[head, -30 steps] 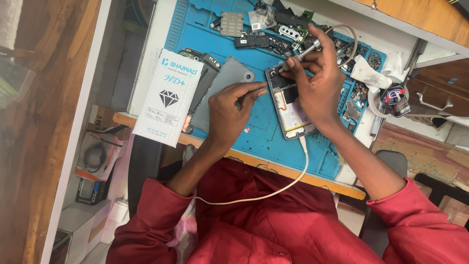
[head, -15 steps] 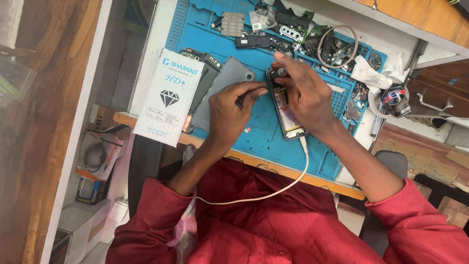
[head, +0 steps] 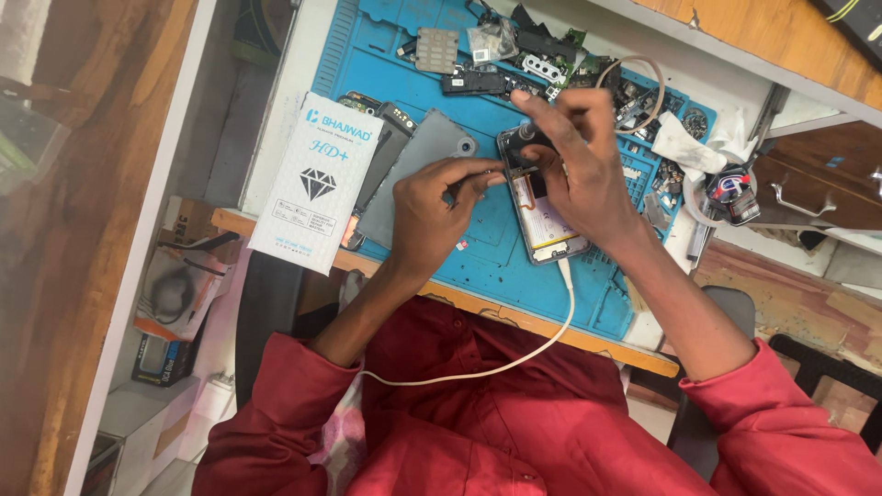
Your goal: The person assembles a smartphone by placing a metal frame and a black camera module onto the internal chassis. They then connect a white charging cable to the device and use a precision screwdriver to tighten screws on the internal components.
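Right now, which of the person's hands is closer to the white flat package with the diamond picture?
Left. The left hand is out on the blue mat, a short way right of the white package. The right hand is farther right, over the opened phone.

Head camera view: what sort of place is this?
Probably a phone repair bench: an opened phone on a blue work mat, with loose circuit boards and small parts heaped at the mat's far edge.
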